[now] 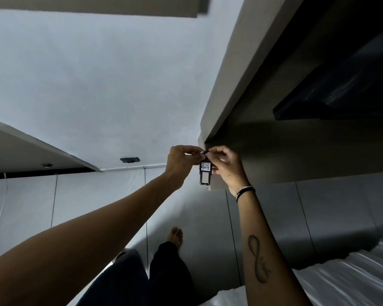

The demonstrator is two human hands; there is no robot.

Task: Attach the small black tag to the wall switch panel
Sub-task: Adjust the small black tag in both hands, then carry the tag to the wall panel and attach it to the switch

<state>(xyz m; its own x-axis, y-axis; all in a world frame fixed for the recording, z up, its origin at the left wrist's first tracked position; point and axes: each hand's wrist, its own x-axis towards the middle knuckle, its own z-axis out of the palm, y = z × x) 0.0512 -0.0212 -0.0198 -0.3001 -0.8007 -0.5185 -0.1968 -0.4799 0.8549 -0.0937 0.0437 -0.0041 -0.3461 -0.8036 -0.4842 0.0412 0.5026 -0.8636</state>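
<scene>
Both arms were raised in front of a pale wall; the left hand (181, 159) and right hand (224, 165) met at the top of a small black tag (205, 173), each pinching the little metal ring (202, 152) above it, fingers closed tight on the ring and not on the tag's body; I judged this was to work the ring open or line it up, which needs two hands. The tag hung straight down between the hands, its white label with handwritten figures facing me. It hung in front of a pale block at the wall's corner (217, 185), perhaps the switch panel; I could not tell if they touched. A dark fitting (130, 160) sat on the wall well to the left. A bare foot (175, 236) stood on the floor below.
</scene>
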